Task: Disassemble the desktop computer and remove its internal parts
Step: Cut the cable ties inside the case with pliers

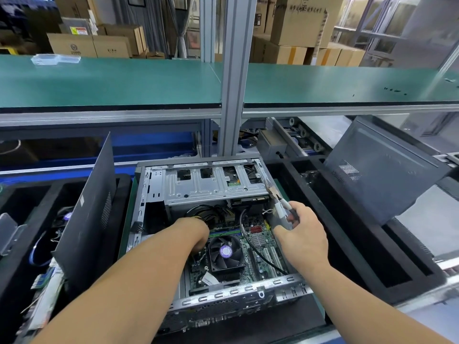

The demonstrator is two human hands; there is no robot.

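An open desktop computer case lies on its side in front of me. Inside are a silver drive cage, a green motherboard and a black CPU fan with a purple hub. My left hand reaches down into the case beside the fan, near the yellow and black cable bundle; its fingers are hidden. My right hand grips a pair of pliers, whose jaws point up toward the drive cage's right corner.
A black side panel leans upright on the left. Another grey panel leans at the right over black foam trays. A tray at the left holds removed parts. A green shelf and an aluminium post stand behind.
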